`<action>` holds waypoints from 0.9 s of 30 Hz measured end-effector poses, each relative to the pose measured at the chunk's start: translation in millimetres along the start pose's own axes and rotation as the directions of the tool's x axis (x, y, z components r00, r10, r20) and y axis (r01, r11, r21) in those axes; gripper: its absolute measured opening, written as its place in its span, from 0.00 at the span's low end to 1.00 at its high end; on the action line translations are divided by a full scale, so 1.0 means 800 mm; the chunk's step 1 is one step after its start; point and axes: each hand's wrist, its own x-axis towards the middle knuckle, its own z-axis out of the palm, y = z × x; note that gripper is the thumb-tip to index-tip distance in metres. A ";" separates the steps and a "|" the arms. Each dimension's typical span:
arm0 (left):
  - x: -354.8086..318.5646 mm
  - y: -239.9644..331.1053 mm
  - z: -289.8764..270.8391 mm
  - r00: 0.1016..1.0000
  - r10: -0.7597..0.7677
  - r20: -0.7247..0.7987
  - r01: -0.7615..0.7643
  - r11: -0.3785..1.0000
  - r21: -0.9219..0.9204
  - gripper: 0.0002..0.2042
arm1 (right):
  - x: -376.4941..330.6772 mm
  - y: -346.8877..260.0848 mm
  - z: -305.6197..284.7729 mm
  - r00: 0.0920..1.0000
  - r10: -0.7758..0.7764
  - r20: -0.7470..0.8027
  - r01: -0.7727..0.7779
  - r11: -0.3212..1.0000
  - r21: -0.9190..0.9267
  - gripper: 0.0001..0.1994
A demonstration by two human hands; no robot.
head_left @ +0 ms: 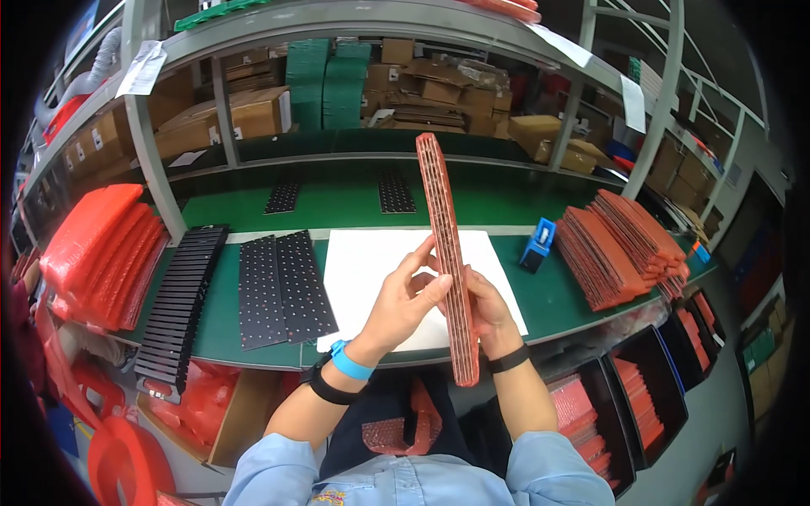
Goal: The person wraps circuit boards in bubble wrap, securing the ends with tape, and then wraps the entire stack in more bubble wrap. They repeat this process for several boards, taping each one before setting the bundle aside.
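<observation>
Both hands meet on a long, narrow red perforated strip (447,253) held upright on edge above the tabletop (523,295): the left hand (403,299) closes fingers and thumb on its left face about midway up, while the right hand (485,314) wraps it from behind and the right, lower down. Most of the strip stands free above the grip and a short end hangs below, near the lap. Because so much length is unsupported, the strip looks liable to bow or twist if either hand squeezes harder, and a loosened pinch would probably let it slide down through the fingers toward the lap or the floor. Under the hands lies a white sheet (371,270) on the green tabletop; to its left sit two black perforated panels (283,287) side by side, and farther left a leaning row of black strips (181,299). To the right a fanned stack of red strips (620,244) rests near a small blue holder (537,244); a careless swing of the tall end could knock either. Red bubble-wrap bundles (101,253) pile at far left. Behind, metal shelving (337,21) carries cardboard boxes (253,110) and green stacks (329,84), with two more black panels (337,194) on the rear ledge.
</observation>
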 end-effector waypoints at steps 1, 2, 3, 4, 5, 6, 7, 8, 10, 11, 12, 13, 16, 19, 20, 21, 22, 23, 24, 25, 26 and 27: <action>0.001 -0.003 0.004 1.000 0.016 0.004 -0.016 0.999 0.029 0.32 | -0.004 -0.001 -0.002 1.000 -0.002 -0.023 0.002 1.000 0.017 0.20; 0.001 -0.006 0.007 0.999 0.034 0.009 -0.034 0.998 0.058 0.32 | -0.009 -0.002 -0.003 0.999 -0.002 -0.044 0.004 0.999 0.034 0.20; 0.001 -0.009 0.009 0.999 0.031 0.015 -0.032 0.998 0.058 0.32 | -0.012 -0.001 -0.004 0.999 -0.008 -0.048 0.010 0.999 0.035 0.20; 0.000 -0.012 0.010 1.000 0.016 0.012 -0.017 0.999 0.044 0.32 | -0.014 0.001 -0.003 0.995 0.003 -0.096 0.001 0.999 0.040 0.19; -0.001 -0.014 0.010 1.000 0.003 0.009 -0.003 1.000 0.030 0.32 | -0.017 0.003 -0.003 0.990 0.015 -0.142 -0.008 0.999 0.046 0.19; -0.002 -0.015 0.009 1.000 -0.009 0.002 0.008 1.000 0.021 0.32 | -0.018 0.005 -0.001 0.983 0.029 -0.182 -0.019 0.998 0.054 0.18; -0.003 -0.016 0.008 1.000 -0.006 0.002 0.006 1.000 0.026 0.32 | -0.018 0.008 -0.002 0.984 0.027 -0.177 -0.017 0.998 0.056 0.18; -0.003 -0.017 0.006 1.000 -0.011 0.002 0.011 0.999 0.040 0.32 | -0.017 0.012 -0.004 0.985 0.031 -0.169 -0.019 0.997 0.071 0.18; -0.002 -0.020 0.006 1.000 -0.022 0.011 0.021 0.998 0.060 0.32 | -0.018 0.013 -0.007 0.987 0.034 -0.159 -0.019 0.995 0.095 0.19; -0.001 -0.019 0.006 1.000 -0.019 0.016 0.018 0.998 0.060 0.32 | -0.018 0.012 -0.008 0.987 0.029 -0.159 -0.015 0.996 0.092 0.19; -0.001 -0.019 0.008 1.000 -0.024 0.016 0.023 0.999 0.049 0.32 | -0.019 0.010 -0.006 0.993 0.030 -0.111 -0.018 0.994 0.108 0.19; 0.001 -0.020 0.010 0.999 -0.029 0.021 0.029 0.999 0.036 0.31 | -0.022 0.006 -0.004 0.997 0.027 -0.067 -0.019 0.992 0.122 0.20; 0.003 -0.024 0.010 0.999 -0.052 0.011 0.051 0.998 0.039 0.31 | -0.029 -0.013 0.004 0.993 -0.007 -0.118 0.010 0.999 0.031 0.20; -0.014 -0.029 -0.008 0.993 -0.066 -0.096 0.075 0.993 0.090 0.28 | -0.037 -0.070 0.003 0.938 -0.168 -0.302 0.012 0.889 -0.458 0.18; -0.025 -0.024 -0.012 0.995 -0.069 -0.068 0.075 0.994 0.080 0.28 | -0.048 -0.110 -0.002 0.917 -0.283 -0.282 -0.001 0.704 -0.710 0.17; -0.038 -0.015 -0.021 0.995 -0.072 -0.067 0.082 0.983 0.164 0.27 | -0.059 -0.152 0.008 0.897 -0.354 -0.265 -0.089 0.443 -0.892 0.18; -0.051 -0.008 -0.029 0.994 -0.072 -0.080 0.090 0.962 0.257 0.27 | -0.067 -0.189 0.019 0.887 -0.405 -0.223 -0.178 0.146 -0.973 0.20; -0.057 -0.009 -0.027 0.995 -0.070 -0.064 0.084 0.965 0.247 0.27 | -0.078 -0.226 0.023 0.832 -0.537 -0.139 -0.285 -0.198 -0.938 0.19; -0.064 -0.010 -0.025 0.993 -0.115 -0.037 0.120 0.958 0.259 0.26 | -0.088 -0.256 0.023 0.785 -0.620 -0.013 -0.403 -0.494 -0.770 0.19; -0.069 -0.010 -0.022 0.988 -0.157 -0.013 0.154 0.951 0.269 0.26 | -0.094 -0.282 0.017 0.773 -0.633 0.043 -0.483 -0.631 -0.608 0.17; -0.073 -0.011 -0.020 0.988 -0.156 -0.013 0.154 0.953 0.262 0.26 | -0.096 -0.299 0.005 0.771 -0.629 0.100 -0.539 -0.729 -0.422 0.15; -0.077 -0.015 -0.017 0.984 -0.177 0.017 0.168 0.954 0.247 0.25 | -0.101 -0.311 -0.020 0.774 -0.626 0.097 -0.542 -0.733 -0.411 0.15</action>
